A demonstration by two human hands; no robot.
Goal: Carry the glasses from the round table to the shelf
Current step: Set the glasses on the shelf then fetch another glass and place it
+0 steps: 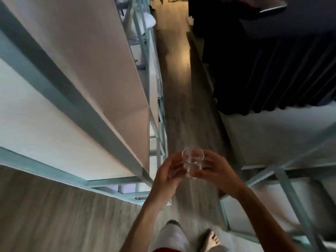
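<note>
A narrow wooden floor (183, 113) runs beside the shelf (101, 84). Right of the shelf's corner, both hands (168, 174) (216, 170) cup the clear glass (192, 161); mid-stride, it could slip or clip the metal frame.

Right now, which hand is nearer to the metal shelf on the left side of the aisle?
Left. The left hand cups the glass on the side toward that shelf; the right hand holds the glass's far side.
</note>
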